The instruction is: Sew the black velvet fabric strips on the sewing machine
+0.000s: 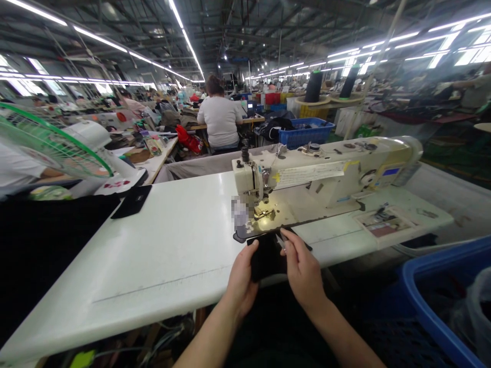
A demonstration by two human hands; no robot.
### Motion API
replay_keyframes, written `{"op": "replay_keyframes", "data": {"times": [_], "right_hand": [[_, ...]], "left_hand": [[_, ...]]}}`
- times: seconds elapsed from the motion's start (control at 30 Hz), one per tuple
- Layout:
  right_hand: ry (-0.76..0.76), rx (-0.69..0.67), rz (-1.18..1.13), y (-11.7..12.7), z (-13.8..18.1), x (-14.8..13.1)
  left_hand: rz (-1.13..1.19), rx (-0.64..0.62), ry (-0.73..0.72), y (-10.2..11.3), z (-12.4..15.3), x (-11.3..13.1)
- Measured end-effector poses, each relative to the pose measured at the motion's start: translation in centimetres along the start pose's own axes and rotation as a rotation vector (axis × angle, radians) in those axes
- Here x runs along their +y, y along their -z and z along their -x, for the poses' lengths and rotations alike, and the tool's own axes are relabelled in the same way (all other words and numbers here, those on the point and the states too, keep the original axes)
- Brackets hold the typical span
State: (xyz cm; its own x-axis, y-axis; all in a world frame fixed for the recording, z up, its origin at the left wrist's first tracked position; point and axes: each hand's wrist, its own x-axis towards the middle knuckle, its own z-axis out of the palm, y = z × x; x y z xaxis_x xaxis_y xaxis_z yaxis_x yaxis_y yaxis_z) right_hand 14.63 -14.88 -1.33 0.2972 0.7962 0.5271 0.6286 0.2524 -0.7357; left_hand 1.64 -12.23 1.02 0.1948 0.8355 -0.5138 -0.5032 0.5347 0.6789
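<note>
My left hand (pixel 243 278) is closed on a black fabric piece (pixel 264 258), thumb on top and fingers underneath. Closed around small metal thread snips (pixel 281 240), my right hand (pixel 305 268) is at the fabric's right side. The blades lie against the black cloth; whether they are cutting a thread is too small to see. Both hands are at the front edge of the table, just before the sewing machine (pixel 326 168). Its lit needle area (pixel 264 213) is right behind the fabric.
Another black piece (pixel 132 202) lies at the table's (pixel 184 225) left end, near a green-rimmed fan (pixel 57 143). A recessed tray (pixel 387 225) sits at right. Blue baskets (pixel 418 286) stand at lower right and behind the machine. A person in white (pixel 222 120) sits ahead.
</note>
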Motion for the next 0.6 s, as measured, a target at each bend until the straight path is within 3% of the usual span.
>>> {"op": "replay_keyframes", "data": {"times": [0.33, 0.6], "right_hand": [[0.166, -0.072, 0.154, 0.05, -0.18, -0.55], [0.161, -0.072, 0.215, 0.11, -0.16, -0.59]], "left_hand": [[-0.057, 0.003, -0.073, 0.15, 0.26, -0.5], [-0.083, -0.033, -0.121, 0.05, 0.38, -0.66]]}}
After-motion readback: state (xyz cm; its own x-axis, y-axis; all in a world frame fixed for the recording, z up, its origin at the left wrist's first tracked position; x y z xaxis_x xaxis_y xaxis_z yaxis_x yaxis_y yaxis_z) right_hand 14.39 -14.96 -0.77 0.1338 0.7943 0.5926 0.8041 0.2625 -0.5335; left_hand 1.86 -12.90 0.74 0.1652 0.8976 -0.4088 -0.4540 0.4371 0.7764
